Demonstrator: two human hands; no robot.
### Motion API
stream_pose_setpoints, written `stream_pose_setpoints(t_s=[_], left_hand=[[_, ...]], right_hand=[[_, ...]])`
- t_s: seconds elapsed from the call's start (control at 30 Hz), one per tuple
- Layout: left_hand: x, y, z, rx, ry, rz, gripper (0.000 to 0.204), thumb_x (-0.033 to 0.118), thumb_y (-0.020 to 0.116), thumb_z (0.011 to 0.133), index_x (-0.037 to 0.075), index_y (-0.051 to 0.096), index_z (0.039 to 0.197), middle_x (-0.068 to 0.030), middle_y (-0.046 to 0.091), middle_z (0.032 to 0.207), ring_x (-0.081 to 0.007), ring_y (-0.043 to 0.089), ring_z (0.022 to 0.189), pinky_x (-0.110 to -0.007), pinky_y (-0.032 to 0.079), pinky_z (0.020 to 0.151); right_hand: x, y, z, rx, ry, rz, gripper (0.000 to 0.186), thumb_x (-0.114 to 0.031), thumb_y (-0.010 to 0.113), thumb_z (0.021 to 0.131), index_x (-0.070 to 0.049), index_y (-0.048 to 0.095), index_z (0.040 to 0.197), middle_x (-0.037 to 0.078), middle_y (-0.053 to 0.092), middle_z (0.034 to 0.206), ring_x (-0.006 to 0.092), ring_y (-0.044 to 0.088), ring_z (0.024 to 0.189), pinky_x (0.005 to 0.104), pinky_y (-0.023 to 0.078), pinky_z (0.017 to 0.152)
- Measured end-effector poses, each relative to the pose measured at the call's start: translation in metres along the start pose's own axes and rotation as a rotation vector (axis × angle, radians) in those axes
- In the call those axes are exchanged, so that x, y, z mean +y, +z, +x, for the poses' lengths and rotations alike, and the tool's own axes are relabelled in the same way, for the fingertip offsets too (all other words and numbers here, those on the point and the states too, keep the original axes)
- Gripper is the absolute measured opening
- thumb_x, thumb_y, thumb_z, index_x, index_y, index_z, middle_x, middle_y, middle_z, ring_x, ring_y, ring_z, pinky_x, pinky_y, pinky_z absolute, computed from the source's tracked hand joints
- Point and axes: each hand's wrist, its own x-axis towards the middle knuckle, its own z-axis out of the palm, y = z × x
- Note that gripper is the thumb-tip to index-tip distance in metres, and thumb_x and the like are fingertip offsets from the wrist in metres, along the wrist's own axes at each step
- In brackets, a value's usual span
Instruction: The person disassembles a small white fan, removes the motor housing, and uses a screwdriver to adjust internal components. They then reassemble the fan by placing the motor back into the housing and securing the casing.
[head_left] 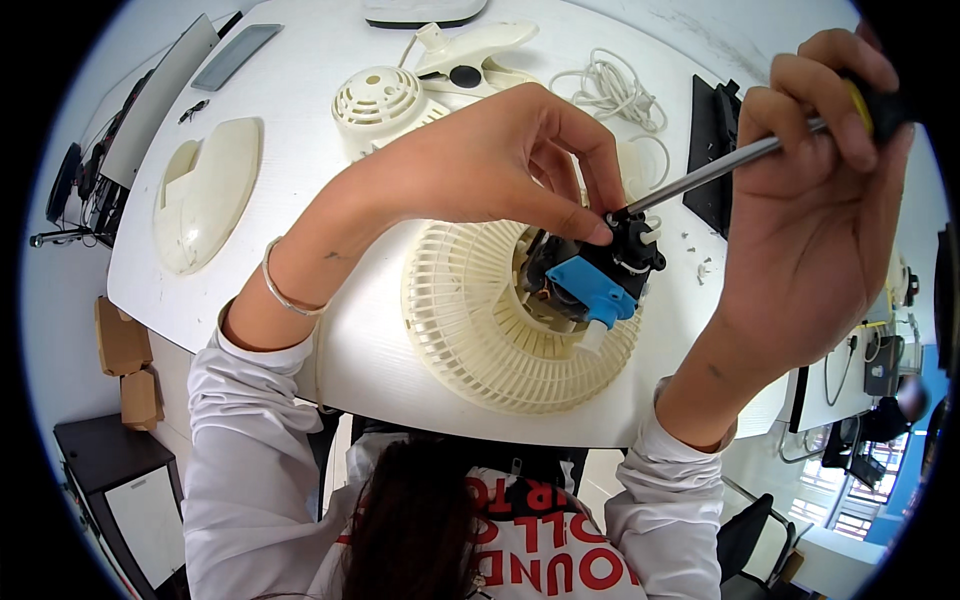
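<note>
My right hand (pixel 815 200) is closed round the black and yellow handle of a screwdriver (pixel 735 160). Its long metal shaft slants down to the left, and the tip meets the top of a black gearbox (pixel 632 245). My left hand (pixel 510 160) reaches over from the left, with thumb and fingertips closed at the gearbox beside the tip; whether a screw is between them I cannot make out. A blue plastic bracket (pixel 590 288) is fixed to the motor below. The motor sits in the middle of a cream slotted fan grille (pixel 480 340) on the white table.
Behind my left hand lie a round vented cream cover (pixel 378 100), a cream fan stand part (pixel 490 50) and a coiled white cable (pixel 615 90). A curved cream shell (pixel 212 195) rests at left. Small screws (pixel 703 270) lie right of the grille, near a black panel (pixel 708 150).
</note>
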Motion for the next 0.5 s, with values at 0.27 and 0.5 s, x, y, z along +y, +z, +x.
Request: stream_pose_setpoints(t_s=[0.27, 0.5], left_hand=[[0.000, 0.000, 0.000, -0.003, 0.018, 0.002, 0.016, 0.001, 0.076, 0.069, -0.001, 0.066, 0.081, -0.0038, 0.066, 0.081, -0.0119, 0.062, 0.075, -0.026, 0.049, 0.078], [-0.001, 0.000, 0.001, -0.001, 0.015, -0.007, 0.016, 0.002, 0.076, 0.070, -0.001, 0.066, 0.082, -0.0040, 0.066, 0.081, -0.0121, 0.062, 0.074, -0.026, 0.049, 0.078]], right_hand=[[0.002, -0.004, -0.004, 0.018, -0.029, -0.017, 0.037, -0.012, 0.050, 0.093, 0.002, 0.033, 0.122, 0.010, 0.041, 0.112, 0.0129, 0.044, 0.084, 0.0256, 0.038, 0.067], [0.005, 0.000, -0.002, 0.111, -0.026, -0.086, 0.040, -0.020, 0.053, 0.093, 0.002, 0.036, 0.122, 0.010, 0.041, 0.114, 0.0111, 0.045, 0.080, 0.0254, 0.039, 0.066]])
